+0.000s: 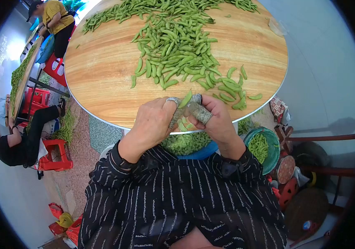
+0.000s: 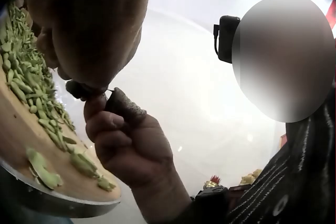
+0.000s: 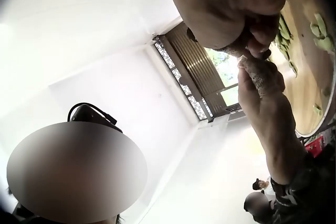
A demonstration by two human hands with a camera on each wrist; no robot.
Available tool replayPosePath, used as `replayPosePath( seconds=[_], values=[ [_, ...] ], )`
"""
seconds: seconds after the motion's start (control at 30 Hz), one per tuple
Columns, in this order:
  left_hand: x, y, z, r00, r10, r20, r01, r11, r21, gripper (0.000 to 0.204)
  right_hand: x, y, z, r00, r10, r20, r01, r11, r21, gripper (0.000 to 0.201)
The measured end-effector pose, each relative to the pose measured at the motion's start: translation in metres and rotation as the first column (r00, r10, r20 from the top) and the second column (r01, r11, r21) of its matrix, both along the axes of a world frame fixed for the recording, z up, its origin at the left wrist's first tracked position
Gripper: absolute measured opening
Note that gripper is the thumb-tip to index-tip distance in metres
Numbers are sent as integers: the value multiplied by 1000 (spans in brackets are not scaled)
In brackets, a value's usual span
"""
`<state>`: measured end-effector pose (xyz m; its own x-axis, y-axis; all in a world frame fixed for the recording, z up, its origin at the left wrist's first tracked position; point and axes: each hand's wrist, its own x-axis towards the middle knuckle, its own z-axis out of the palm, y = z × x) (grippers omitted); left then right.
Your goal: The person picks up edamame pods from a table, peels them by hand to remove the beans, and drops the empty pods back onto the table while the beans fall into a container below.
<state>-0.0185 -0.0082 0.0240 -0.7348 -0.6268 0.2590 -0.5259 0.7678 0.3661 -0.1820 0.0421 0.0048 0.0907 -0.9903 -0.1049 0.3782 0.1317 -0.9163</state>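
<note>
In the head view, both hands meet over the near edge of the round wooden table [image 1: 103, 83], with grey covers on thumbs and fingers. My left hand [image 1: 152, 120] pinches a green edamame pod [image 1: 185, 99] that sticks up between the fingertips. The curled fingers of my right hand [image 1: 221, 120] grip the pod's lower part, which the covers hide. Beneath them, pale opened pods [image 1: 182, 125] lie at the table edge. In the left wrist view, the right hand [image 2: 134, 145] shows its thumb cover; the left hand [image 3: 270, 113] appears low in the right wrist view.
A large heap of edamame pods [image 1: 173, 45] spreads toward the far side. Below the table edge sits a blue basin [image 1: 202, 152] of green beans or pods. A green basket [image 1: 276, 155] with pods stands at right. People work at another table at left, near red stools [image 1: 57, 155].
</note>
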Motion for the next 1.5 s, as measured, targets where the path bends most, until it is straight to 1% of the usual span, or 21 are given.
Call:
replayPosePath(
  seconds=[0.23,0.3,0.63,0.73,0.8,0.83,0.87,0.9,0.93,0.97,1.0,1.1,1.13,1.17,1.2,1.23,1.3,1.33,1.4,1.43,1.5],
  values=[
    [2,0,-5,1000,-3,-1,3,995,-98,36,-1,1,-3,995,56,76,-57,998,9,10],
    [2,-1,-5,1000,-19,23,21,997,-81,35,3,1,-1,1000,0,-23,0,1000,10,12],
    [-2,4,-14,999,-21,37,25,995,-101,27,-3,4,-7,998,-21,-56,23,999,36,13],
    [-3,3,-22,999,-40,-25,38,996,-75,23,-2,3,-12,999,-41,23,40,999,27,14],
    [-2,1,-29,973,-50,-224,93,978,187,17,0,2,-9,996,-57,72,53,997,58,13],
    [-3,2,-27,973,-50,-224,92,979,184,17,0,1,-11,996,-56,73,52,997,54,13],
    [-6,6,-25,907,81,-413,142,865,482,19,0,2,-15,997,-25,79,27,999,-26,12],
    [-8,9,-24,806,265,-530,249,659,709,23,0,2,-19,997,7,81,1,995,-105,11],
    [-8,9,-29,805,267,-529,249,658,711,23,1,1,-23,997,8,81,0,995,-102,11],
    [-8,8,-38,657,445,-608,493,356,794,21,1,0,-28,1000,-8,24,13,976,-218,10],
    [-9,7,-44,511,639,-575,720,47,692,21,1,-2,-29,999,-31,-33,19,943,-333,9],
    [-10,2,-46,591,668,-452,611,-4,792,21,-1,-3,-26,999,-33,38,39,986,-160,10],
    [-10,0,-45,592,667,-452,610,-4,793,21,-2,-4,-26,999,-34,39,40,986,-162,10],
    [-9,-2,-44,701,491,-518,429,290,856,26,-3,-3,-27,999,-32,37,35,994,-100,10],
    [-8,-3,-43,813,307,-495,252,581,774,31,-3,-3,-28,999,-28,35,30,999,-36,11],
    [-12,-2,-41,813,308,-494,252,579,775,31,-2,-2,-27,999,-29,35,30,999,-35,11],
    [-20,1,-35,819,222,-529,241,703,669,27,1,0,-23,981,-15,-193,-2,996,-86,11],
    [-20,-1,-37,819,221,-530,241,705,667,27,0,-1,-24,981,-15,-194,-3,996,-89,11],
    [-19,-4,-43,694,321,-645,444,515,733,25,-3,0,-27,972,-4,-234,-36,985,-167,10],
    [-17,-6,-42,694,318,-646,447,514,733,25,-3,1,-25,972,-7,-236,-34,985,-167,10],
    [-9,-8,-40,723,361,-589,507,302,807,22,-2,2,-21,992,18,-124,-35,990,-135,9]
  ],
)
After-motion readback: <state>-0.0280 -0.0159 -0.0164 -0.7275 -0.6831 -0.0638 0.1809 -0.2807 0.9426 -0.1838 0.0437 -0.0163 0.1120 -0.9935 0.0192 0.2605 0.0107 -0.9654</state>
